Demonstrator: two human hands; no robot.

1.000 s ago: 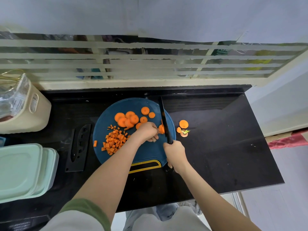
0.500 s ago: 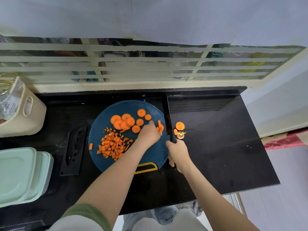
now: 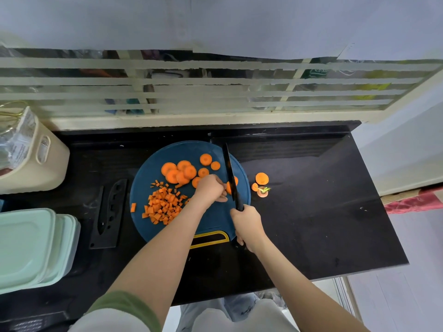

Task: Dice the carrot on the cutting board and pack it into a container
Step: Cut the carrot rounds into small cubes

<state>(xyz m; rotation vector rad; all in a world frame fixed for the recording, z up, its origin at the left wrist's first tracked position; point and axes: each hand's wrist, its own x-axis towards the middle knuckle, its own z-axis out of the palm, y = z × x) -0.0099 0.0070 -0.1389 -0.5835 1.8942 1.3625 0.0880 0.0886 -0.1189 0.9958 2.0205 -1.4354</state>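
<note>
A round blue cutting board (image 3: 211,219) lies on the black counter. Several carrot rounds (image 3: 178,172) sit at its far side, and a heap of diced carrot (image 3: 163,207) lies at its left. My left hand (image 3: 211,189) holds a carrot slice (image 3: 229,186) down near the board's right edge with curled fingers. My right hand (image 3: 247,224) grips the handle of a black knife (image 3: 230,173), whose blade lies across that slice. Mint-green lidded containers (image 3: 31,245) are stacked at the near left.
Two carrot rounds (image 3: 261,178) and a stem end (image 3: 263,191) lie on the counter (image 3: 311,200) right of the board. A black knife sheath (image 3: 107,216) lies left of the board. A cream bin (image 3: 36,154) stands at the far left. The counter ends at the right and the near side.
The knife blade has come back from the board's right edge onto the slice under my left fingers. The left hand has stayed on that slice.
</note>
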